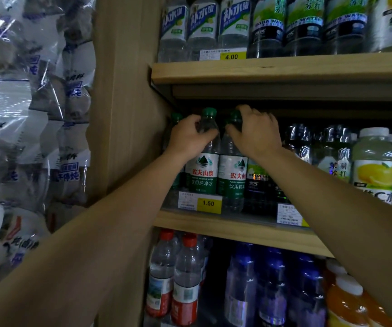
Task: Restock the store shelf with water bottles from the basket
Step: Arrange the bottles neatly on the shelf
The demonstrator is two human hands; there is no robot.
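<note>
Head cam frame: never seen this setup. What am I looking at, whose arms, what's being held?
There is no robot here. One wide-angle camera sits on a person's head and looks forward and down, so the two bare arms reaching in are the wearer's own.

They face a wooden store shelf. On its middle level stand clear plastic water bottles with green caps and green-and-white labels. The left hand grips the neck of one green-capped bottle. The right hand curls over the cap of the neighbouring green-capped bottle.

A yellow price tag reads 1.50. To the right stand dark soda water bottles; red-capped bottles stand below. The basket is not in view.
</note>
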